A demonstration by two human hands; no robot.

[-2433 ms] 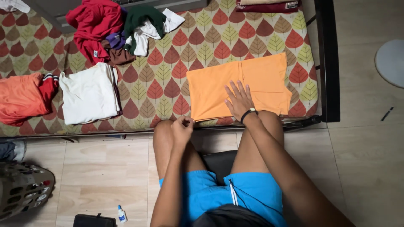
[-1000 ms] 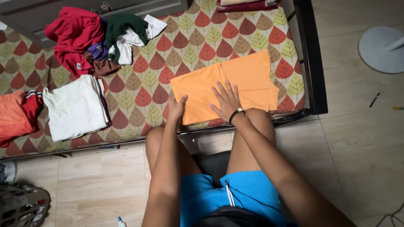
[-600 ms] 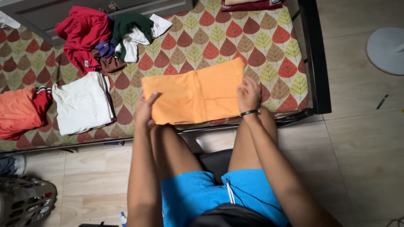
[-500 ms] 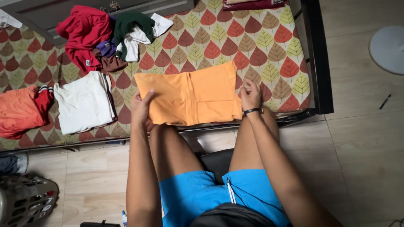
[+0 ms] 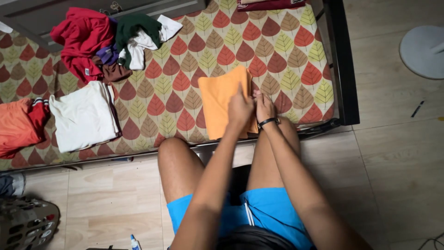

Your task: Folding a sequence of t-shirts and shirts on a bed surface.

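An orange cloth (image 5: 217, 104) lies folded into a tall narrow shape on the bed (image 5: 286, 51). It sits near the front edge of the bed, a bit toward the right corner.

Both hands are on the right side of the cloth. The left hand (image 5: 240, 110) reaches across and lies on top of the cloth, near its right edge. Its fingers are close together and curled down on the cloth, but I cannot tell if they pinch it. The right hand (image 5: 264, 106) is just beside the left hand and touches it. Its fingers rest at the right edge of the cloth. I cannot tell if it grips the cloth. It has a dark band (image 5: 268, 122) on the wrist.

The left part of the cloth is bare and flat.

Farther left on the bed, near the front edge, is a folded white shirt (image 5: 83, 115). Just beside it, at the left edge, is a red and orange cloth (image 5: 18, 125). Near the back left corner is a messy pile of clothes (image 5: 106, 41) in red, green, white and brown. It is well apart from the hands.

The bed has a cover with red, brown and green leaves. A black frame (image 5: 340, 60) runs along its right edge.
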